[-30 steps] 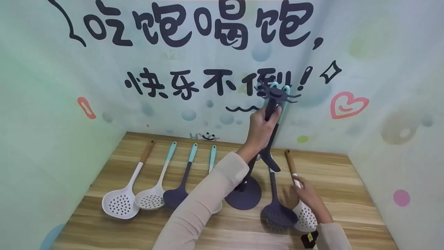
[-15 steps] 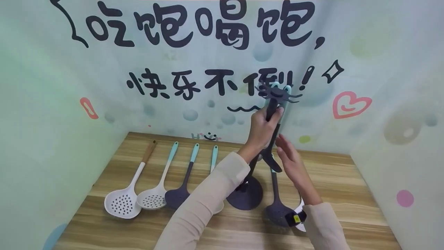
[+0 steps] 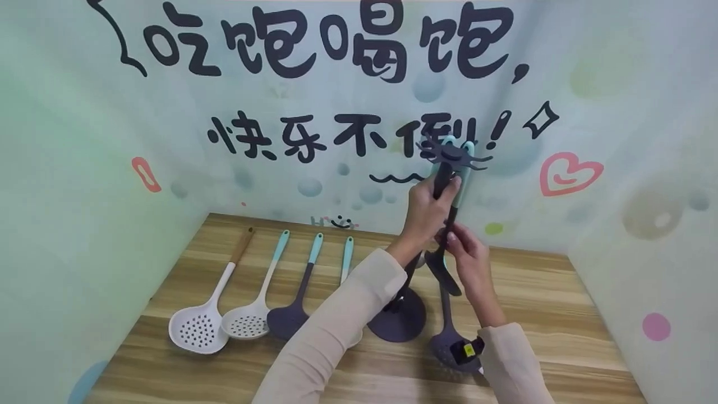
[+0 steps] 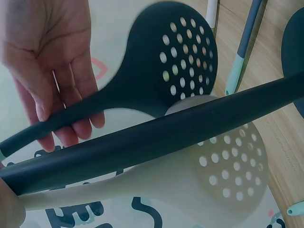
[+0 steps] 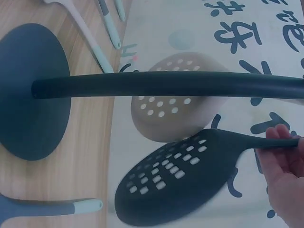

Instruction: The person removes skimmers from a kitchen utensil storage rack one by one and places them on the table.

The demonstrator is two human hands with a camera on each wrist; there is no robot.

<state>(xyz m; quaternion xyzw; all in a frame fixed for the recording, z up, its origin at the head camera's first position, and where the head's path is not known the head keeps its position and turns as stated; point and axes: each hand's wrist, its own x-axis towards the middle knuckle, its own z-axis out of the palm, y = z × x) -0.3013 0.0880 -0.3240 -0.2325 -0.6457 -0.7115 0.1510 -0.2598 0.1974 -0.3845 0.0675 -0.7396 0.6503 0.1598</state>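
Note:
My left hand [image 3: 429, 205] grips the upper pole of a dark utensil stand, whose round base [image 3: 399, 324] rests on the table and whose top spreads into hooks [image 3: 457, 156]. From these hang two utensils with mint handle ends. One is a dark skimmer [image 4: 190, 52]; my right hand [image 3: 474, 264] holds its shaft between thumb and fingers, as the left wrist view shows. A beige skimmer [image 4: 232, 171] hangs behind the pole [image 5: 156, 85], mostly hidden in the head view.
On the wooden table [image 3: 146, 359] lie a white skimmer [image 3: 197, 328] with a wooden handle, a cream skimmer [image 3: 247, 324] and a dark ladle [image 3: 289, 317]. Another dark skimmer [image 3: 446, 342] lies right of the base. A printed cloth [image 3: 336, 196] rises behind the table.
My right hand has left the white skimmer at the table's right and risen to the hanging dark skimmer, taking hold of its shaft. My left hand stays on the pole.

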